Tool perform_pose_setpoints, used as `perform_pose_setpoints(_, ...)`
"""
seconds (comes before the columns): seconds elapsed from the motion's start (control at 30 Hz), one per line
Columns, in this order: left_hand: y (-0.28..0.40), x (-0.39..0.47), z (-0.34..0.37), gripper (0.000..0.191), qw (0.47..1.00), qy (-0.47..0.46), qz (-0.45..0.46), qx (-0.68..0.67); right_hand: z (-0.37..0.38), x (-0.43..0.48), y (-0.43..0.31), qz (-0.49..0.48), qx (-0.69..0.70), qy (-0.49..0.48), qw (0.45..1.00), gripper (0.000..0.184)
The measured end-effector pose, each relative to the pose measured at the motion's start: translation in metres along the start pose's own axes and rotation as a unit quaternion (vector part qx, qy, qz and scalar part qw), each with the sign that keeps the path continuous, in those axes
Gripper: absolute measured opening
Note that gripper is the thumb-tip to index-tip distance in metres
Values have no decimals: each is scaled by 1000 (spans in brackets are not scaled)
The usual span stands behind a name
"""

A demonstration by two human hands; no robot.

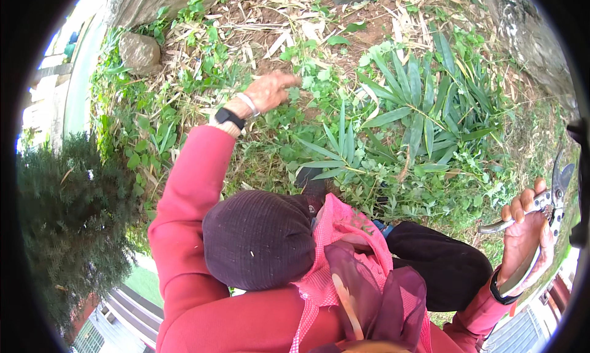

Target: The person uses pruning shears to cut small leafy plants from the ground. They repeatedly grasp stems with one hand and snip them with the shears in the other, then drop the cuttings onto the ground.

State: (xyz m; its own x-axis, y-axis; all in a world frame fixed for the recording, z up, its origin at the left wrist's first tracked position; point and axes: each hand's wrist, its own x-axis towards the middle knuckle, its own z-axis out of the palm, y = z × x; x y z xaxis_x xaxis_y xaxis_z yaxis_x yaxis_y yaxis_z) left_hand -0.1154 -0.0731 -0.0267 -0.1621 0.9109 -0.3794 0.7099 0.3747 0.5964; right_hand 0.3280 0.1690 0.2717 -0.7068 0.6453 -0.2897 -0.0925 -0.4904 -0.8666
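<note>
My left hand [268, 92] reaches over low leafy weeds [318, 79], its back up and its fingers pointing right. The fingers are blurred, and whether they pinch a stem cannot be made out. A white bangle [249, 103] and a black wristband [230, 118] circle that wrist. Out at the right edge, my right hand [523, 242] holds metal pruning shears [556, 196], blades upward and handles spread. To the right of my left hand lies a heap of cut, bamboo-like leafy shoots [426, 108]. A smaller sprig [343, 157] lies nearer my body.
A rock [139, 53] sits at the upper left, and a large boulder [530, 44] rises at the upper right. Dry leaves [279, 42] litter the soil beyond my left hand. A dark conifer-like shrub [73, 224] stands at left. My bent knee [258, 240] is close below.
</note>
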Motion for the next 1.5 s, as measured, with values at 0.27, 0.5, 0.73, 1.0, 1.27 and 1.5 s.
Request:
perform_pose_setpoints(0.27, 23, 84, 38, 36, 968, 230, -95, -46, -3, -4, 3, -33, -27, 16, 999, 72)
perform_pose_setpoints(0.5, 112, -21, 13, 17, 771, 229, 106, -585, 17, -8, 6, -16, -40, 16, 999, 54)
perform_pose_setpoints(0.73, 221, -73, -44, 13, 801, -78, 215, -553, 46, 3, 32, 13, -91, -10, 996, 51)
perform_pose_setpoints(1.0, 279, -77, -40, 16, 794, -201, 285, -498, 74, -8, 51, 23, -36, -138, 990, 59)
perform_pose_setpoints(1.27, 285, -85, -34, 31, 813, -221, 233, -486, 78, -22, 48, 28, -92, -142, 985, 36)
perform_pose_setpoints(1.5, 226, -89, -24, 26, 864, -208, 179, -422, 55, -28, 31, 0, 10, -98, 995, 32)
